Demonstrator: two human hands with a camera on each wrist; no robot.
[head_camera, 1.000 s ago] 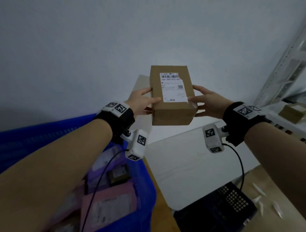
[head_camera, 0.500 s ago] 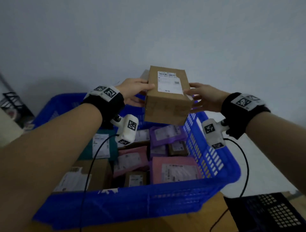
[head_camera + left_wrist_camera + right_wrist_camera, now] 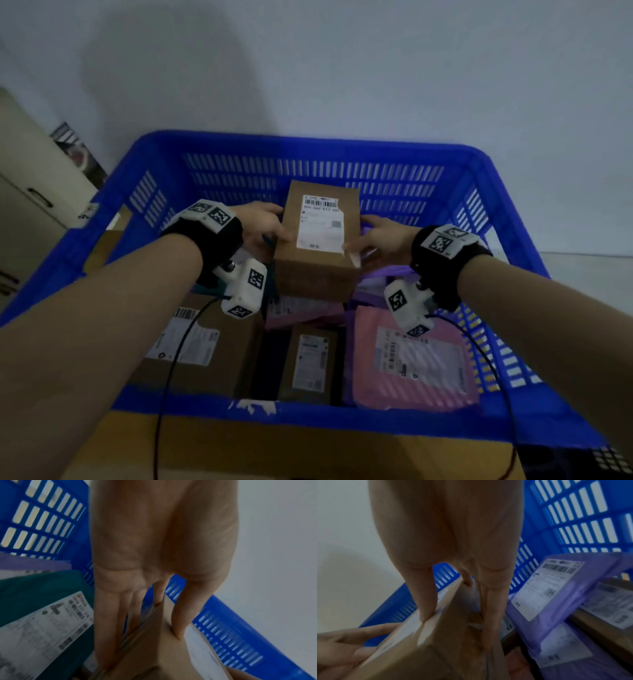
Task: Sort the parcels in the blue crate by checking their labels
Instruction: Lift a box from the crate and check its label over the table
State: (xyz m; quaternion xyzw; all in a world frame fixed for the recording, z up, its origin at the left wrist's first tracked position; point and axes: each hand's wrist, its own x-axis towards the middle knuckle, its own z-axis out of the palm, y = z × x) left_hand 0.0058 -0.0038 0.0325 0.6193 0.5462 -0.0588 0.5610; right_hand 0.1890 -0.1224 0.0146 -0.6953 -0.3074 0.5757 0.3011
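A brown cardboard box (image 3: 313, 270) with a white label (image 3: 320, 222) on top hangs over the middle of the blue crate (image 3: 308, 147). My left hand (image 3: 262, 224) grips its left side, thumb on top and fingers underneath. My right hand (image 3: 380, 238) grips its right side the same way. In the left wrist view my left hand (image 3: 154, 608) has the thumb at the label's edge on the box (image 3: 154, 649). In the right wrist view my right hand (image 3: 453, 601) holds the box (image 3: 445, 635) by its edge.
Inside the crate lie a pink mailer (image 3: 411, 363), purple mailers (image 3: 556, 601), a teal parcel (image 3: 34, 595), and brown boxes (image 3: 202, 346) with labels up. The crate rests on a cardboard surface (image 3: 274, 452). A beige cabinet (image 3: 27, 192) stands at the left; a grey wall is behind.
Both hands have carried the box from the right, over the white surface, leftward and down over the crate. The grip on both sides is unchanged.
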